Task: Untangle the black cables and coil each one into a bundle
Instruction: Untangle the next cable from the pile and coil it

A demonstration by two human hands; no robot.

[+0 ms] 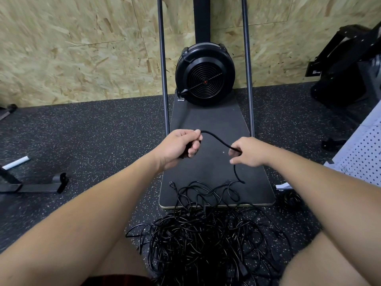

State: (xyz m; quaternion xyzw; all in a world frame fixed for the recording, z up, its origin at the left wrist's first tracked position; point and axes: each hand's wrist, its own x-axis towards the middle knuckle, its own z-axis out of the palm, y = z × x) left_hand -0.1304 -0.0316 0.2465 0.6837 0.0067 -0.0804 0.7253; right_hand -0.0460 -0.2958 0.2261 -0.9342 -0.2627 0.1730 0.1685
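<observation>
A big tangle of black cables (pixel 206 238) lies on the floor between my knees, spilling onto the near end of a dark platform (pixel 208 124). One black cable (pixel 216 139) arcs between my hands above the platform. My left hand (pixel 179 146) grips its plug end, fingers curled round it. My right hand (pixel 247 151) pinches the same cable further along; from there the cable drops down to the heap. A plug (pixel 172 185) sticks out at the heap's upper left.
A black round fan housing (pixel 205 76) stands at the platform's far end between two upright metal poles (pixel 164 79). A metal frame foot (pixel 41 185) and a white tube (pixel 16 163) lie left. Black equipment (pixel 346 65) and a perforated white panel (pixel 362 153) are right.
</observation>
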